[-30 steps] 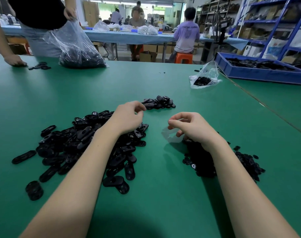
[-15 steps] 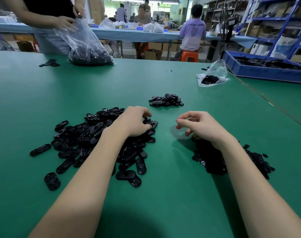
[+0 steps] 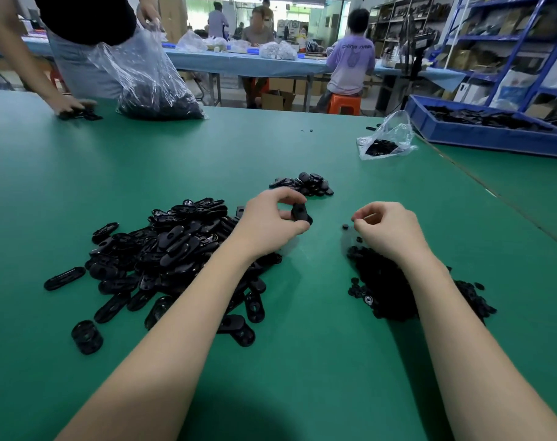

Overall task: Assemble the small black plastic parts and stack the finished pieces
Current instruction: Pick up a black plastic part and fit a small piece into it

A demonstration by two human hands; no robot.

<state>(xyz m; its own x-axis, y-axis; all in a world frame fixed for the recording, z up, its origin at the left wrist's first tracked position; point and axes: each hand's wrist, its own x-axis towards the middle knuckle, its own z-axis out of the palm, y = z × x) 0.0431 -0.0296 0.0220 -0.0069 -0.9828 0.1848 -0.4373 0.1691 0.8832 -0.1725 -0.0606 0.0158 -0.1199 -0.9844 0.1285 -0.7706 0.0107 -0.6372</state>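
Observation:
A big heap of black oval plastic parts (image 3: 162, 249) lies on the green table (image 3: 302, 361) to my left. My left hand (image 3: 270, 222) is lifted just above its right edge and pinches one black oval part (image 3: 300, 213) between thumb and fingers. My right hand (image 3: 386, 229) hovers over a pile of small black round pieces (image 3: 385, 291), its fingers curled with thumb and forefinger pinched; whether a small piece is between them is too small to tell. A single small piece (image 3: 344, 226) lies by its fingertips. A small stack of finished pieces (image 3: 305, 183) sits beyond my hands.
Across the table a person holds a clear bag of black parts (image 3: 153, 81) and presses a hand on a few parts (image 3: 79, 113). A small plastic bag (image 3: 385, 140) lies at the right. A blue bin (image 3: 490, 128) of parts stands on the neighbouring table.
My left hand has dipped into the oval heap and come up holding one oval part. My right hand has kept its place over the small pieces. The person opposite moved a hand down to the table.

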